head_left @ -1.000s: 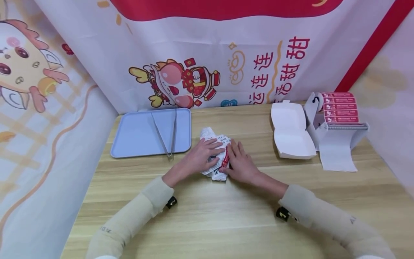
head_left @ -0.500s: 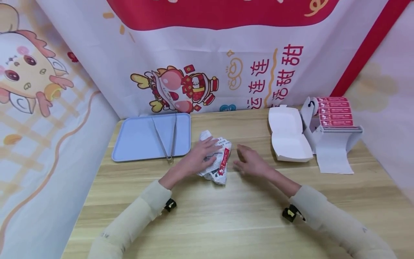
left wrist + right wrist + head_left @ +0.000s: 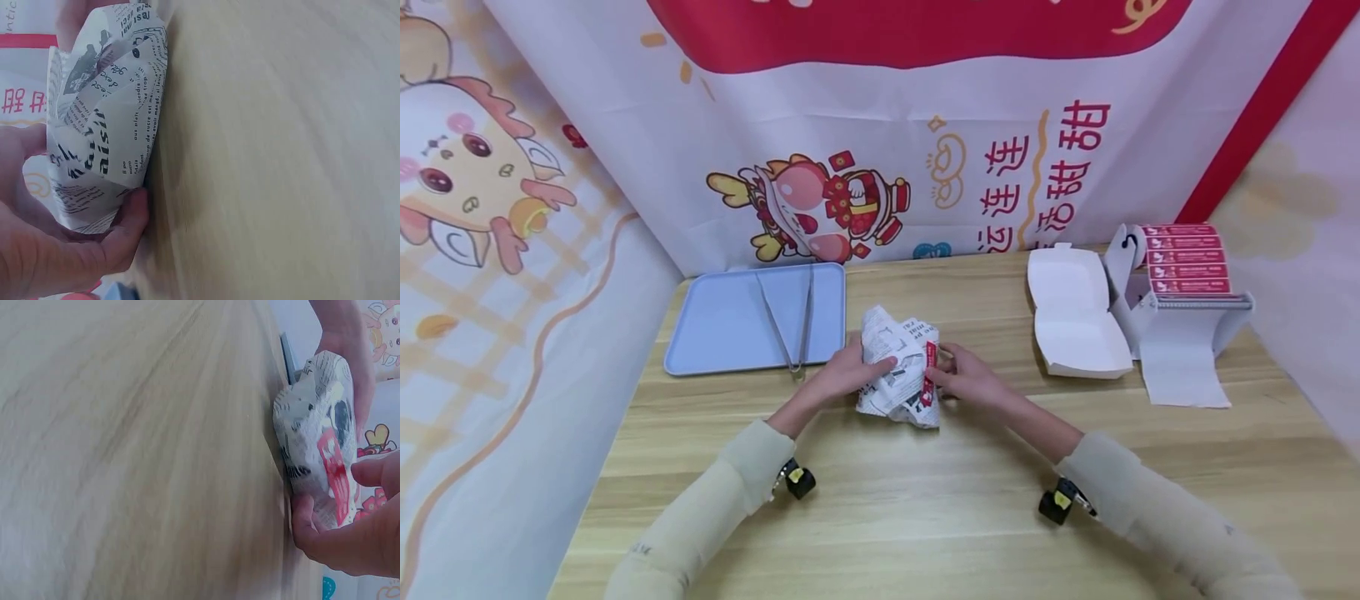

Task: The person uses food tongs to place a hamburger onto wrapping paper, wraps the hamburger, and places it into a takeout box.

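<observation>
A crumpled bundle of newsprint-patterned paper (image 3: 901, 392) lies between both hands, near the middle of the wooden table. A red label sticker (image 3: 927, 393) is stuck on its right part. My left hand (image 3: 848, 369) grips the left end, thumb on one face and fingers round the other side, as the left wrist view shows. On the opposite end, my right hand (image 3: 972, 379) pinches the bundle beside the sticker; in the right wrist view its thumb (image 3: 305, 519) and a finger take the end between them. What the paper wraps is hidden.
At the back left lies a blue tray (image 3: 715, 329) with metal tongs (image 3: 806, 329) resting across its front edge. An opened white box (image 3: 1078, 321) stands at the back right, beside a dispenser (image 3: 1138, 308) with a roll of red labels (image 3: 1187, 258). A printed cloth hangs behind.
Both hands lay flat on the bundle; the right one then came away to the right, showing the sticker. Now each hand has taken hold of one end of the bundle.
</observation>
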Tool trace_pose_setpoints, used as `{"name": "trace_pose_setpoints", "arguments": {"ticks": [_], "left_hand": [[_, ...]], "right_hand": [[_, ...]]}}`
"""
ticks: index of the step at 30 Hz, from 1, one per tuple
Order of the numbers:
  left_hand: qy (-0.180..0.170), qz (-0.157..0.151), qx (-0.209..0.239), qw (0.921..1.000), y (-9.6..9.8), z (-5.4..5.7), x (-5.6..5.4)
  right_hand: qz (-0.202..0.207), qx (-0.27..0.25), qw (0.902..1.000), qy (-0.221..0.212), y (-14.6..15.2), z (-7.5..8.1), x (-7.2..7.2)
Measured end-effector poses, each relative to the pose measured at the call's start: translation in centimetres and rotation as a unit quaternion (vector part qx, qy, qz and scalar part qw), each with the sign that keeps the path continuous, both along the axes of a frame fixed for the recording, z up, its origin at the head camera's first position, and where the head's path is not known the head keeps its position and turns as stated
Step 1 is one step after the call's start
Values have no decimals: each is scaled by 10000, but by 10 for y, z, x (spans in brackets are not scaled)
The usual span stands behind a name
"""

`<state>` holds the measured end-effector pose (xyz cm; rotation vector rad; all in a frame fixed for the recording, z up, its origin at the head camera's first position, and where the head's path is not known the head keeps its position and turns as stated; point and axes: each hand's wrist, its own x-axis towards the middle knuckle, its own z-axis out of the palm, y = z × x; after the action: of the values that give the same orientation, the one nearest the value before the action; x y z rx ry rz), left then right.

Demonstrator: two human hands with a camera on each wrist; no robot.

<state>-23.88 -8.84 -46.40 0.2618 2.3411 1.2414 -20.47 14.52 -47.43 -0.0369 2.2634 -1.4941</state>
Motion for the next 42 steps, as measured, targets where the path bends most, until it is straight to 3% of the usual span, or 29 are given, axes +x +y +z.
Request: {"name": "trace_pose_setpoints", "arguments": {"ticks": [5, 12, 14, 19, 21, 23, 27, 32, 34, 38, 42], "left_hand": [[-831, 293, 926, 9918, 6, -5, 1], [-955, 773, 1670, 9783, 9, -9, 5], [-1140, 939, 1894, 9707, 10, -10, 5], [-1845, 1301, 2629, 9380, 10, -16, 4], [-1985, 1340, 2796, 9298, 9, -18, 4], [-2026, 1334, 2806, 9287, 8, -18, 5], [-2016, 1429, 2705, 9305, 6, -19, 5], [-2030, 1496, 2587, 9325, 3, -20, 5], [-2046, 1473, 2600, 9321, 3, -21, 4], [-2074, 1473, 2631, 9306, 3, -23, 4], [-2086, 1498, 2695, 9281, 2, -23, 4]], "right_hand": [[-185, -61, 9997, 140, -4, -5, 1], [-202, -469, 9985, 184, -4, -5, 3], [-169, -445, 9987, 184, -3, -2, 3], [113, -189, 9994, 277, 7, 9, 3], [224, 84, 9985, 494, 17, 14, 3], [330, 446, 9945, 886, 33, 21, 2], [200, 1181, 9742, 1914, 72, 37, -2], [-332, 2164, 9328, 2864, 127, 48, -6], [-538, 2732, 9163, 2879, 148, 48, -7], [-606, 3807, 8913, 2388, 182, 40, -5], [-350, 4217, 8762, 2305, 199, 26, -4]]}}
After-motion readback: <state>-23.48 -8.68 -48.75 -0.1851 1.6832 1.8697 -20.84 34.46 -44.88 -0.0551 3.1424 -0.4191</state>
